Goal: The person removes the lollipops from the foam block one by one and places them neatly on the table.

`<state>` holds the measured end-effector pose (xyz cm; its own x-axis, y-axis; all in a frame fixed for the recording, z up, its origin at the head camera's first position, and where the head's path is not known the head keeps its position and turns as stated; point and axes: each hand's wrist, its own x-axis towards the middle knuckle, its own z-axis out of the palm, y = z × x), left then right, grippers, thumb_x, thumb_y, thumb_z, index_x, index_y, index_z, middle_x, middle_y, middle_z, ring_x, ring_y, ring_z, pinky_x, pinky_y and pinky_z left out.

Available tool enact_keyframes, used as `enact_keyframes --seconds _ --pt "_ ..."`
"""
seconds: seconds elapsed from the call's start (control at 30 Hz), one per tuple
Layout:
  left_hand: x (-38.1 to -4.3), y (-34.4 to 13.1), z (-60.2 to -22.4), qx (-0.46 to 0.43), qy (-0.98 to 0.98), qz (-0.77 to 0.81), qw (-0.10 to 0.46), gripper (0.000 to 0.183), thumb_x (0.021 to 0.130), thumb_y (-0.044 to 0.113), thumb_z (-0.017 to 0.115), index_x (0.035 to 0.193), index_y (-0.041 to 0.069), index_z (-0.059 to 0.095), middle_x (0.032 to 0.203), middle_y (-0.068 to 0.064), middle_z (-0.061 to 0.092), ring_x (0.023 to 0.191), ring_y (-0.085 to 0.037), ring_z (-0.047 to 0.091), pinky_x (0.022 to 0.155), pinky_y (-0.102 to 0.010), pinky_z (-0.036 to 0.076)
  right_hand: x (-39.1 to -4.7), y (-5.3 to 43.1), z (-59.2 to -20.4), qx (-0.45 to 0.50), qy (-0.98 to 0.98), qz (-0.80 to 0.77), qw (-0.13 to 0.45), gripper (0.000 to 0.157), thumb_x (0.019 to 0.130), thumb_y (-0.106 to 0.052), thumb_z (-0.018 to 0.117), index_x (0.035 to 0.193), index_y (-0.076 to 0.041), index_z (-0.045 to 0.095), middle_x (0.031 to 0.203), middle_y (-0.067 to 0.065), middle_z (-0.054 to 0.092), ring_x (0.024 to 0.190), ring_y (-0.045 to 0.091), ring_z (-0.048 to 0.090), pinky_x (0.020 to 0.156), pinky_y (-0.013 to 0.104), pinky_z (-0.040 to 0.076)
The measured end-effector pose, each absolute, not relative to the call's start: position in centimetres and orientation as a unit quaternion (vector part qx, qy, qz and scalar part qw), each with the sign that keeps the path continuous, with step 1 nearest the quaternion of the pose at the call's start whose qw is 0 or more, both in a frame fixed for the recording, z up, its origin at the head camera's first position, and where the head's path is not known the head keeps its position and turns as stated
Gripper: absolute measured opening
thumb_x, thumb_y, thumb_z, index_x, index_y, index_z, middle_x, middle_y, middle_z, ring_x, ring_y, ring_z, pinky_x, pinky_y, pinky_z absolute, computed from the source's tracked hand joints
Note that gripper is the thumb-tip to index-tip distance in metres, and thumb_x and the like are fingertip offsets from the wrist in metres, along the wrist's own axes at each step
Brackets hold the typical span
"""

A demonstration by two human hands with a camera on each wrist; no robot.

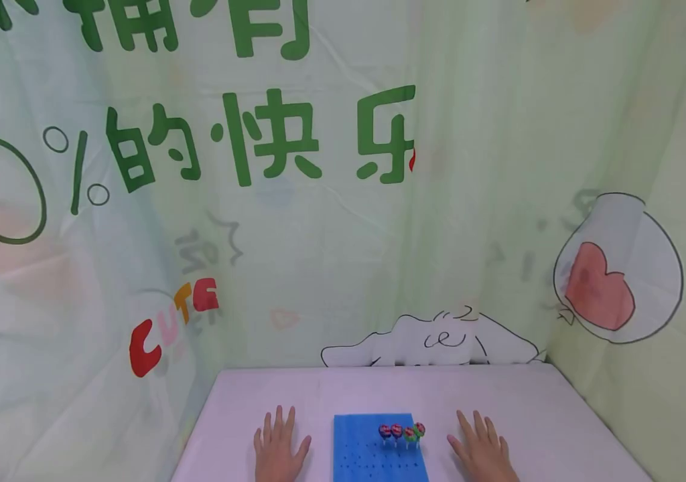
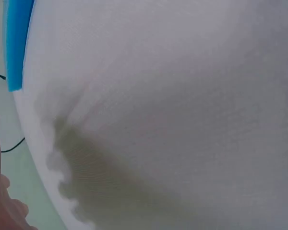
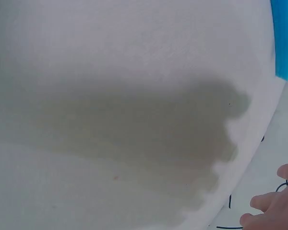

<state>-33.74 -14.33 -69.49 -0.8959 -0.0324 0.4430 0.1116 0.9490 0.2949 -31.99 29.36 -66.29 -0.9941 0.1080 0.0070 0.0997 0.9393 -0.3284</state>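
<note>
My left hand [image 1: 279, 450] is to the left of a blue board [image 1: 352, 445], palm down with its fingers spread. To the board's right, my right hand [image 1: 483, 450] also has its fingers spread and touches no object. Rows of small holes dot the board. Several lollipops [image 1: 396, 432] with red, purple and green wrappers stand upright in it near its right side. In the left wrist view the board's edge [image 2: 17, 43] shows at the top left, above part of the left hand [image 2: 5, 196]. The right wrist view shows right-hand fingers [image 3: 264, 202] at the lower right.
The table [image 1: 536, 408] has a pale cover. Around it hang light green curtains [image 1: 469, 201] printed with green characters and drawings. A drawn bag with a red heart [image 1: 599, 288] is on the right curtain. Shadows of the hands fall on the table.
</note>
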Motion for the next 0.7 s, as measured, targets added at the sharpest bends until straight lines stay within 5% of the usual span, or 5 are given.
enact_keyframes --seconds 0.53,0.7 --pt "-33.2 -13.1 -67.6 -0.054 -0.967 -0.204 0.145 0.077 0.092 0.061 0.059 0.153 0.017 0.042 0.160 -0.017 0.037 0.149 -0.046 0.028 0.113 -0.071 0.023 -31.6 29.2 -65.0 -0.039 -0.982 0.182 0.005 0.088 0.097 -0.067 0.044 0.155 -0.002 0.031 0.157 0.039 0.020 0.144 0.061 0.012 0.109 0.080 0.013" --pt "-32.9 -11.9 -68.7 -0.097 -0.968 -0.199 0.117 0.076 0.095 0.065 0.052 0.154 0.018 0.041 0.161 -0.014 0.037 0.149 -0.044 0.029 0.112 -0.071 0.025 -31.0 28.2 -64.5 -0.015 -0.986 0.164 0.020 0.075 0.095 -0.042 0.066 0.152 -0.003 0.038 0.154 0.037 0.030 0.142 0.060 0.022 0.107 0.078 0.023"
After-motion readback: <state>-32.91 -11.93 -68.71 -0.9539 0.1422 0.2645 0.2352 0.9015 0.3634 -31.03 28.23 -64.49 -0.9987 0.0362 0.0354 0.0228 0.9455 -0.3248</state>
